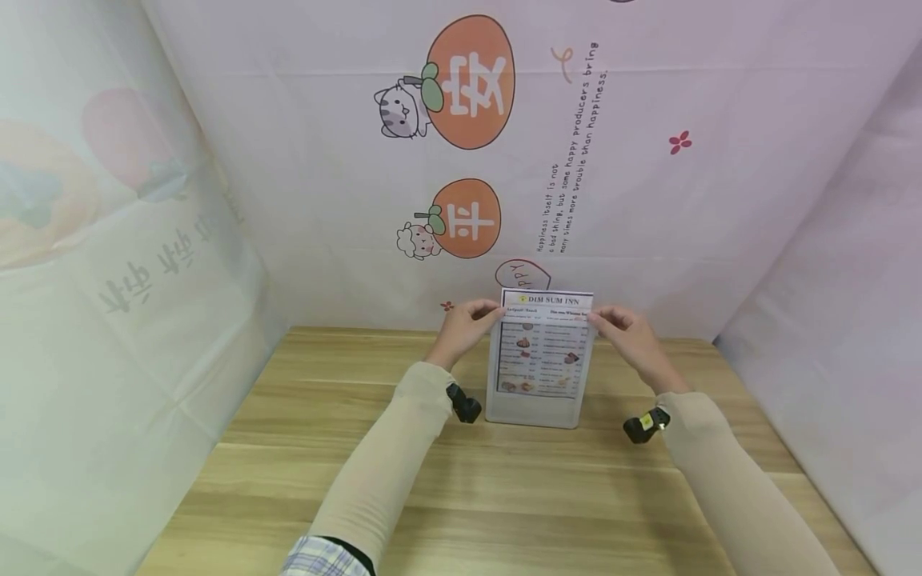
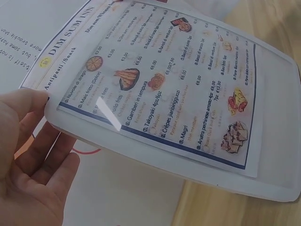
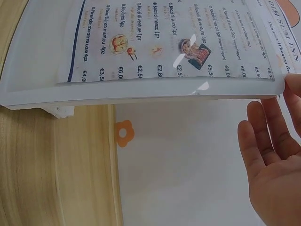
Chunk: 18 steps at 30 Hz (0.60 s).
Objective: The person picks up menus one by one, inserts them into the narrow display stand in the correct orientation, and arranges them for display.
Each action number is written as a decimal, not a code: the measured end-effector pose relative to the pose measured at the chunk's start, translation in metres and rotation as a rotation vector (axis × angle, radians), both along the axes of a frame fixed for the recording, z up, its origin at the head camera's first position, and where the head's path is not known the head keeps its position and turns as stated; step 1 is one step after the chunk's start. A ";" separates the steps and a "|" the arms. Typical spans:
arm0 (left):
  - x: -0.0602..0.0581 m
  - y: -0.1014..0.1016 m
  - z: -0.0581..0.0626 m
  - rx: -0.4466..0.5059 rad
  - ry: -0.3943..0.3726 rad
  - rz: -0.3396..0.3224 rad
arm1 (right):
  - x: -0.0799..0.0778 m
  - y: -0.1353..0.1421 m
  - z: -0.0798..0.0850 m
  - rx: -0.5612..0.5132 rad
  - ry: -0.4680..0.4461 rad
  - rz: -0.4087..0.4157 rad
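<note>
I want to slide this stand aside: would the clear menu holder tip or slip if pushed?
The menu holder stands upright on a narrow base, so a high push probably tips it. Its clear plastic looks stiff and glossy, likely sliding easily on the table. Left hand and right hand steady its top corners.

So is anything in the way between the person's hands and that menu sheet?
Nothing visible. The left hand and right hand already pinch the top corners of the menu sheet, which sticks up out of the clear stand.

menu holder (image 1: pixel 536 404): clear glossy plastic, glare streaks, smooth frosted rim | menu sheet (image 1: pixel 542 344): printed matt paper | worktop (image 1: pixel 403 496): light wood-grain, smooth matt | backdrop (image 1: pixel 648 200) behind menu holder: thin printed sheet, creased, slight sheen | sleeves (image 1: pixel 389 464): beige matt cloth
</note>
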<state>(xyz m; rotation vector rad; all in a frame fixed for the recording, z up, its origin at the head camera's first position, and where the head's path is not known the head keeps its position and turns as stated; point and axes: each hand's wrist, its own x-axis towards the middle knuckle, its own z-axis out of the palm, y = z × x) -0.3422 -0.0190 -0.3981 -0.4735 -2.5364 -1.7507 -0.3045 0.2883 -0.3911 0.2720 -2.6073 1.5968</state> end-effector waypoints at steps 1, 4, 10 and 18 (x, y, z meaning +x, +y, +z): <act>0.000 0.000 0.000 -0.003 0.000 -0.001 | 0.000 0.000 -0.001 -0.001 0.002 0.002; 0.001 0.000 -0.001 -0.010 0.000 -0.003 | -0.001 0.000 -0.003 -0.003 0.006 -0.001; 0.003 -0.002 0.000 -0.013 -0.002 -0.014 | -0.002 0.000 -0.006 -0.004 0.007 0.001; 0.000 -0.001 0.008 0.007 0.014 -0.006 | -0.004 0.001 -0.008 0.009 0.013 -0.009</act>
